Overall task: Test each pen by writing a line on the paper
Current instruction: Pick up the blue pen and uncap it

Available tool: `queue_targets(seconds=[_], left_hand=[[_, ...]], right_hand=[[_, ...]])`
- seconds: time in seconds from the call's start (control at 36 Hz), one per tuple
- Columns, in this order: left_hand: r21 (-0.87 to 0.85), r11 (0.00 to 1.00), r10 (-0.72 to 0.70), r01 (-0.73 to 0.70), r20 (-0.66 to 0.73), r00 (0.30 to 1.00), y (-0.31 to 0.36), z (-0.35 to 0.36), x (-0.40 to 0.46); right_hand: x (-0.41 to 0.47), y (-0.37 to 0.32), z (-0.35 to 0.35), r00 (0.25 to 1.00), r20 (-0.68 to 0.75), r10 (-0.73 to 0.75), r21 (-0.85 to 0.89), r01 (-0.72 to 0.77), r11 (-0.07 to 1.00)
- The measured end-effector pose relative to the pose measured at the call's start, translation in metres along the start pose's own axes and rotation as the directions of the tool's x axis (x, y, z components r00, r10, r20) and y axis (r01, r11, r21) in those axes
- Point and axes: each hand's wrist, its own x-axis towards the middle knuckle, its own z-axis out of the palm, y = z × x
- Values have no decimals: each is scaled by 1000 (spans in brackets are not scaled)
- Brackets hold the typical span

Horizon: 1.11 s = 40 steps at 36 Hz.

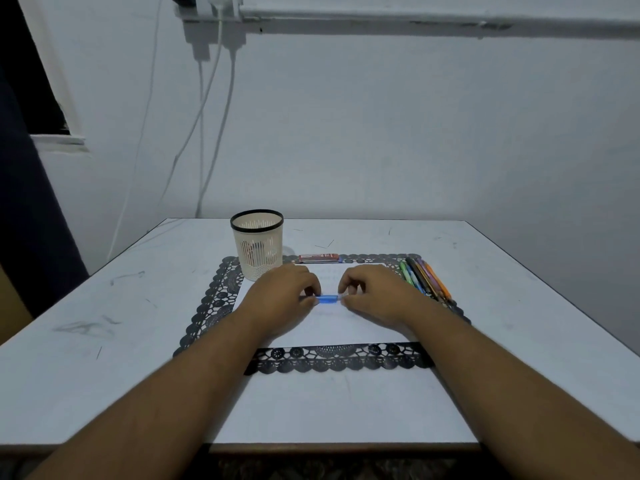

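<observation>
We pinch the blue pen (328, 299) crosswise over the paper (332, 327) mid-table, left hand (284, 296) and right hand (372, 296) gripping opposite ends; it looks light, stiff, somewhat slick.

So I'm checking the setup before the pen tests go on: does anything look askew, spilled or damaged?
Nothing is spilled or tipped. The only blemishes are dark scuffs and pen-like marks on the table. The holder stands upright, the spare pens lie in a neat row, and both hands hold the blue pen over the paper.
</observation>
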Motion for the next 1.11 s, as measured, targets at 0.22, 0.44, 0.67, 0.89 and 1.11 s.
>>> queue_targets(seconds=[0.22,0.44,0.67,0.89,1.11], left_hand=[[-30,998,-54,54,18,998,-3,-1,-2],[-47,998,-45,46,28,999,-3,0,1],[-85,994,-71,74,41,997,-2,0,0],[-80,995,-57,59,35,998,-4,0,-1],[-86,995,-51,54,35,998,-5,0,0]], right_hand=[[1,6,-3,999,39,24,44,-26,999],[4,3,3,999,36,-3,19,3,1000],[4,11,-3,998,45,48,-4,-48,999],[14,14,3,995,-24,95,69,-93,993],[19,3,13,998,-39,44,79,-41,996]])
